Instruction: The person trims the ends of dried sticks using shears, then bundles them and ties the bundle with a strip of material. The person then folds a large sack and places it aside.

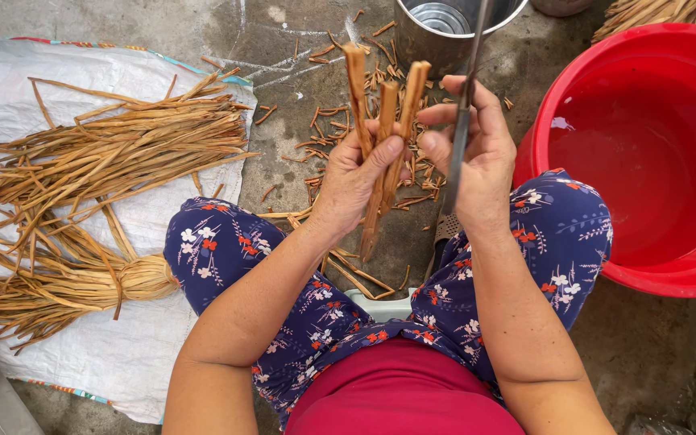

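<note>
Big white sack sheet [122,354] on the floor has a heap of long uncut strips [114,153], so plenty left I'd say. Red basin [646,145] holds only water. Metal bucket [453,32] up top, trimmed bits [340,121] scattered below it. Left hand [356,173] is clamped on a few brown sticks [384,121]; right hand [481,161] grips a knife [462,121].

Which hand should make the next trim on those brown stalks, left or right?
Right, probably. The right hand already grips the knife beside the stalks, blade near their upper part. The left hand is wrapped around the stalks, holding them upright, so it has no free fingers.
</note>
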Demonstrator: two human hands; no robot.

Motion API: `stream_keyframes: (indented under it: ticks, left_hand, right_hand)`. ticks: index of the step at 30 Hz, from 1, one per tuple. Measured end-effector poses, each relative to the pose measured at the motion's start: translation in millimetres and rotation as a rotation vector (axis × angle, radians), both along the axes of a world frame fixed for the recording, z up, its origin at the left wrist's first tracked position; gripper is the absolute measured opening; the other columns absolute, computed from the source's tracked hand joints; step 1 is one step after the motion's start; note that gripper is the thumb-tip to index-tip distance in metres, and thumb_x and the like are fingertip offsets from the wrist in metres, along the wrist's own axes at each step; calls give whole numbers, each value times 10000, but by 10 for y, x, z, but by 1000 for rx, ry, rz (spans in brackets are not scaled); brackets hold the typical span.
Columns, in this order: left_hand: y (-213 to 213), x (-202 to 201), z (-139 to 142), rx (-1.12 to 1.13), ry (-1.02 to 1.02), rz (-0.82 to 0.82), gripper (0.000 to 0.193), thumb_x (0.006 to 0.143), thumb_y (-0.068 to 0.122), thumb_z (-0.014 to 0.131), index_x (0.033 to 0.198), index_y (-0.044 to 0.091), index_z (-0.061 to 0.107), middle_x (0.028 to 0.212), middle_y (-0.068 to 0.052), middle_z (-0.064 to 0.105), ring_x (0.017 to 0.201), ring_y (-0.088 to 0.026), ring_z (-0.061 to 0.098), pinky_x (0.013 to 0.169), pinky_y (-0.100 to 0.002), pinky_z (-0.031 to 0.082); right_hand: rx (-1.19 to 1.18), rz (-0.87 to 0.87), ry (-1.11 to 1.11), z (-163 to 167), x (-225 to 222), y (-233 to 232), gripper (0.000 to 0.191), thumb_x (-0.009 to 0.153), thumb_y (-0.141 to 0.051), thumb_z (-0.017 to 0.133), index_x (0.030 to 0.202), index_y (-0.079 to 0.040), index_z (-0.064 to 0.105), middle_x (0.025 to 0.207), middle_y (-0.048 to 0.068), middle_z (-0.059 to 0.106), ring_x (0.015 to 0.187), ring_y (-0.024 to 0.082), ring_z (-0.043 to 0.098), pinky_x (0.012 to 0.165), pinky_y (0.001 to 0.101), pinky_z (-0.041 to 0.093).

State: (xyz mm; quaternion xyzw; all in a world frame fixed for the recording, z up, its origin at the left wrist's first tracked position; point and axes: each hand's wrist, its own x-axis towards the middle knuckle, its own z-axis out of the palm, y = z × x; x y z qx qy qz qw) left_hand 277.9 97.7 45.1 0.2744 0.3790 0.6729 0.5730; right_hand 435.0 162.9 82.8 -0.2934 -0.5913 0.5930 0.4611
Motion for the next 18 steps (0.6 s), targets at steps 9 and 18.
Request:
stream_keyframes:
  ticks: [9, 18]
  left_hand:
    - [55, -58, -66, -4, -120, 108, 181, 1007, 142, 701, 1166, 69, 656, 1058, -31, 711, 964, -128, 705, 820, -283, 607]
    - [52, -24, -88, 39, -100, 135, 148, 1027, 129, 696, 1149, 62, 647, 1043, -16, 700, 944, -77, 670, 808, -241, 574]
  right_hand:
    - [253, -16, -416, -53, -72, -96, 857, 824, -422, 891, 1491, -72, 484, 1292, 49, 584, 1162, 143, 617, 859, 269, 527]
    - [354, -54, -525, 32, -97, -131, 824, 812, -449, 892, 1460, -88, 533, 1187, 52, 575, 995, 150, 610, 789, 288, 532]
